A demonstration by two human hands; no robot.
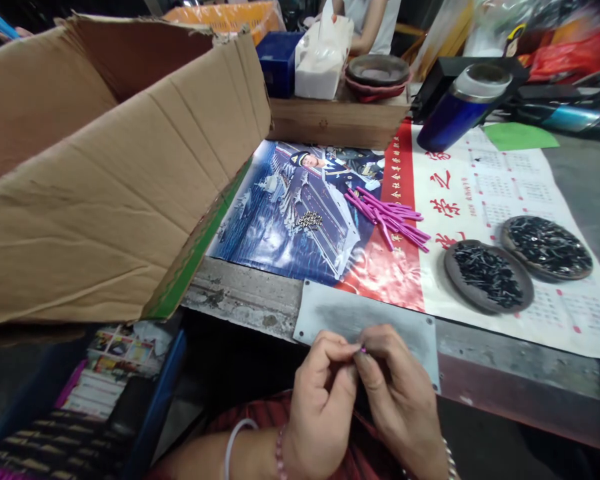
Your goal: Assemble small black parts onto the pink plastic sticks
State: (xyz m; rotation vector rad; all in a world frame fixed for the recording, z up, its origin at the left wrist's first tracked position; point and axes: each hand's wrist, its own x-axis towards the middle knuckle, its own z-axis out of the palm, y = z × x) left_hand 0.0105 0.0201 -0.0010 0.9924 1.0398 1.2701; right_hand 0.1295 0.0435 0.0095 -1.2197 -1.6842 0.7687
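My left hand [323, 407] and my right hand [405, 407] meet fingertip to fingertip at the front edge of the table. Both are closed in a pinch around a small pink piece [363, 349], of which only a tip shows. Just beyond the fingers lies a grey metal plate [313, 310], fixed at the table edge. Farther back, a loose bunch of pink sticks [387, 217] rests on a glossy calendar poster [285, 260]. To their left is a little heap of tiny metallic parts [310, 220].
A large open cardboard box [190, 147] stands at the left. Two round dishes, one nearer [450, 280] and one farther [565, 273], hold thin dark pieces at the right. Behind are a blue thermos [447, 117], a tissue pack [317, 73] and another person's arm [373, 27].
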